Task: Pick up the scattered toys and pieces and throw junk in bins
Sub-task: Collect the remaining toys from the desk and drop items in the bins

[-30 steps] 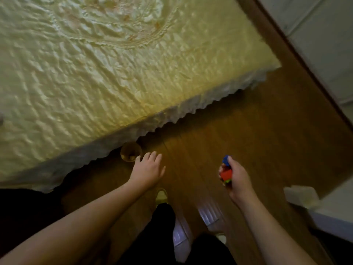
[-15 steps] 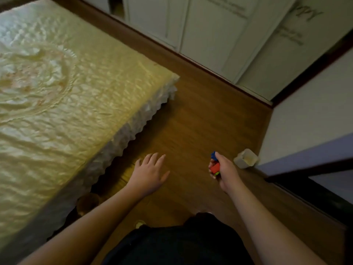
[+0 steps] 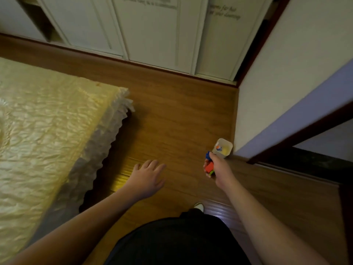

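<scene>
My right hand (image 3: pixel 219 172) is closed around a small bunch of toy pieces (image 3: pixel 209 165), red, blue and a bit of green. Just beyond it a small white bin (image 3: pixel 224 148) stands on the wooden floor against the wall corner, with something orange and blue visible inside. My left hand (image 3: pixel 148 177) hovers over the floor to the left, palm down, fingers spread, holding nothing.
A bed with a shiny yellow cover (image 3: pixel 44 131) and frilled edge fills the left side. White wardrobe doors (image 3: pixel 152 31) line the far wall. A white wall and dark door frame (image 3: pixel 298 138) stand on the right. My shoe tip (image 3: pixel 198 206) shows below.
The view has swung right and up from the bed edge toward the wardrobe and corner. The white bin has come closer to my right hand, which still holds the toy pieces.
</scene>
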A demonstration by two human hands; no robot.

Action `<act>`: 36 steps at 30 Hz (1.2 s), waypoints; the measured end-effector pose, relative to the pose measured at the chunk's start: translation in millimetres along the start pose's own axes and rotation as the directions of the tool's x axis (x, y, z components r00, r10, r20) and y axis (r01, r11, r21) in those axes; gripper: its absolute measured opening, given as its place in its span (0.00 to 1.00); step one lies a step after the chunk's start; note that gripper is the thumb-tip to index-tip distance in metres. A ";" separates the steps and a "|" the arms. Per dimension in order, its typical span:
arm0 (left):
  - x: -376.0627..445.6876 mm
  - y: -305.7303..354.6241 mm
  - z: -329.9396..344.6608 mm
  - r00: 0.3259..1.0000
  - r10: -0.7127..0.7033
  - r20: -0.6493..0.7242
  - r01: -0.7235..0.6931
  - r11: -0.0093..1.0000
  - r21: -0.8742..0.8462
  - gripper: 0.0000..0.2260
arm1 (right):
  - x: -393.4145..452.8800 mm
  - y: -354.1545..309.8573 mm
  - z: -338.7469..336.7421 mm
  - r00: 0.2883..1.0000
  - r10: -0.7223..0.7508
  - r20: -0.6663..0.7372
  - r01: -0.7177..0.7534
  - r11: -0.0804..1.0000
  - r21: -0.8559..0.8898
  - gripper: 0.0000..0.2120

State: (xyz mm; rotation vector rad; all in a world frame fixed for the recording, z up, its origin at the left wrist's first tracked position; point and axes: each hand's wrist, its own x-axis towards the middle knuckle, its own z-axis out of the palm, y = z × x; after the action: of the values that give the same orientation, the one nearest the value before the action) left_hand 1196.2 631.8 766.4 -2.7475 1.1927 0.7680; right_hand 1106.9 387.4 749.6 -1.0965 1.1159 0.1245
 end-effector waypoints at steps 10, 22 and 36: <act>117.2 88.1 -50.9 0.999 0.017 -0.040 -0.019 0.998 -0.066 0.26 | 74.3 -78.1 -99.1 0.993 0.055 -0.106 -0.041 0.991 0.126 0.14; 263.9 94.8 -63.7 0.983 0.183 0.030 -0.182 0.983 -0.035 0.22 | 173.3 -102.1 -125.9 0.913 0.189 -0.363 -0.074 0.949 0.308 0.10; 450.6 81.8 -82.7 0.914 0.406 -0.022 -0.402 0.911 0.094 0.21 | 321.6 -133.6 -108.5 0.902 0.335 -0.273 -0.095 0.770 0.630 0.16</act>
State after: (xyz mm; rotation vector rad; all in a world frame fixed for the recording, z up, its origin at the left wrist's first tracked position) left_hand 1435.1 251.9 643.5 -2.4831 1.7921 0.6662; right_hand 1269.8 103.9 588.1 -0.4040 1.4917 -0.2632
